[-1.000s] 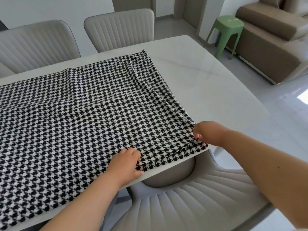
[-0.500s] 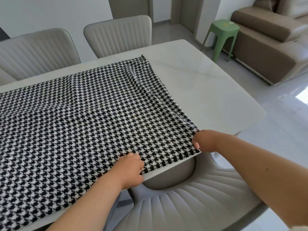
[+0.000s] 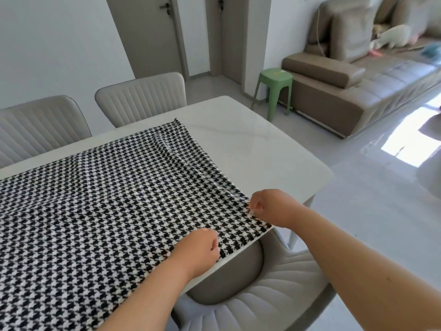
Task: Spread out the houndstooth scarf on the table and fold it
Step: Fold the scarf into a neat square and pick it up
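The black-and-white houndstooth scarf (image 3: 107, 199) lies spread over the white table (image 3: 262, 158), reaching from the left frame edge to the table's near right part. My right hand (image 3: 269, 209) pinches the scarf's near right corner, lifted a little off the table. My left hand (image 3: 198, 252) grips the scarf's near edge with curled fingers, at the table's front edge. A low ridge of cloth runs from the right corner toward the far edge.
A grey padded chair (image 3: 262, 295) sits tucked under the near side, below my arms. Two more chairs (image 3: 140, 96) stand along the far side. A green stool (image 3: 274, 91) and a brown sofa (image 3: 346, 87) stand to the right, across bare floor.
My view has tilted up, showing more of the room. Both hands keep their hold on the near edge; the right corner has lifted slightly and the hands have drawn a bit closer.
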`<state>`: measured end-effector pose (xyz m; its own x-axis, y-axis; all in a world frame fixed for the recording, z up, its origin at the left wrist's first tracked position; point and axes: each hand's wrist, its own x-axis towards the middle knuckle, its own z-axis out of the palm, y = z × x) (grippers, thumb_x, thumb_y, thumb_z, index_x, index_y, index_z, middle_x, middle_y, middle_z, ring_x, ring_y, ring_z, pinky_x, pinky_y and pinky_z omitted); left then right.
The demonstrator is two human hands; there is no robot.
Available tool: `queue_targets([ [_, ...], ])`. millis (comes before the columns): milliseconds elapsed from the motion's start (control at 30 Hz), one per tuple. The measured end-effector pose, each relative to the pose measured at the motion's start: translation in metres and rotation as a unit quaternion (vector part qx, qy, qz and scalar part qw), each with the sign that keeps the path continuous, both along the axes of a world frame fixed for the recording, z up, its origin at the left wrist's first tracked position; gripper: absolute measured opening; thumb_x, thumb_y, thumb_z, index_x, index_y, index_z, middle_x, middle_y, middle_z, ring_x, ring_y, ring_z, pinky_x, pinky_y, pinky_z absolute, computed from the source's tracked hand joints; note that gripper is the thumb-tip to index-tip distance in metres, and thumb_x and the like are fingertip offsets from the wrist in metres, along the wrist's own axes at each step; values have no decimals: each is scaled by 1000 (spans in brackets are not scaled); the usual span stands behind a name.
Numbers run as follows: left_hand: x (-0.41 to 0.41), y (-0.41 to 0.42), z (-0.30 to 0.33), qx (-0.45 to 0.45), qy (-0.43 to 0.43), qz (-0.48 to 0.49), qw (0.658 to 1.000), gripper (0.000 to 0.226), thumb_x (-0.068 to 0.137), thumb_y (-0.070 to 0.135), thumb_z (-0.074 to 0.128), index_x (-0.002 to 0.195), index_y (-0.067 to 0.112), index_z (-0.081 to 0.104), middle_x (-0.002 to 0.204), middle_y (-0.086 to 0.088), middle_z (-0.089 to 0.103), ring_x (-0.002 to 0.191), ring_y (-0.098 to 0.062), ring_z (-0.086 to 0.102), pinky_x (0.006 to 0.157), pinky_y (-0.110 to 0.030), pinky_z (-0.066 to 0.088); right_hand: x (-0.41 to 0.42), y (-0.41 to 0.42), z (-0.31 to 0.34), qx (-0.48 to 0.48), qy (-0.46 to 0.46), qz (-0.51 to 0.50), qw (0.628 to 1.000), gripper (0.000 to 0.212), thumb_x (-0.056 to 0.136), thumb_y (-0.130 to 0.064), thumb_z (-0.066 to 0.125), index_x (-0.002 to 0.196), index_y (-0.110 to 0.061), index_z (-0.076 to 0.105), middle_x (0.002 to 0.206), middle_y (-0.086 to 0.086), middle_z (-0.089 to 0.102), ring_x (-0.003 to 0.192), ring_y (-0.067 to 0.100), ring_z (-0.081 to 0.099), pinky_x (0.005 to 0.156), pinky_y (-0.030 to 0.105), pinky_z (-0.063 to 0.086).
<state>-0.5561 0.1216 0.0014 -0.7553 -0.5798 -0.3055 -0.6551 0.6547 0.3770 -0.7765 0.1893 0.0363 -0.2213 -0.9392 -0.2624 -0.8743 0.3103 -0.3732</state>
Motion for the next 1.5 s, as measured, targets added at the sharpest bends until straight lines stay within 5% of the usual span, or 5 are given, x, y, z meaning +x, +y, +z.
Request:
queue_targets([
  [333,-106,22,42,-29,40,16,999,13,91,28,42,88,24,54,87,11,55,80,-12,55,74,-32,48,-65,22,37,-122,-57,-86,987,14,88,-34,60,96,-23,65,90,-8,62,86,14,59,74,27,48],
  [533,-222,42,47,-48,70,78,993,9,89,28,46,89,23,53,90,10,59,85,-13,55,71,-29,44,-171,36,54,-156,-69,-79,982,13,88,-36,59,97,-27,64,85,-14,60,80,10,57,61,20,41],
  [1000,-434,99,57,-18,100,187,977,7,85,26,49,82,24,55,82,10,62,79,-10,59,76,-34,52,-397,101,68,-192,-159,-132,959,11,89,-39,59,93,-29,65,87,-13,63,80,4,58,67,22,48],
  [1500,-584,-35,53,-26,165,208,964,12,89,30,51,77,28,51,78,11,61,75,-8,57,71,-29,50,-532,-43,83,-192,-137,-101,966,9,89,-38,60,89,-30,63,83,-16,62,79,2,58,65,18,46],
])
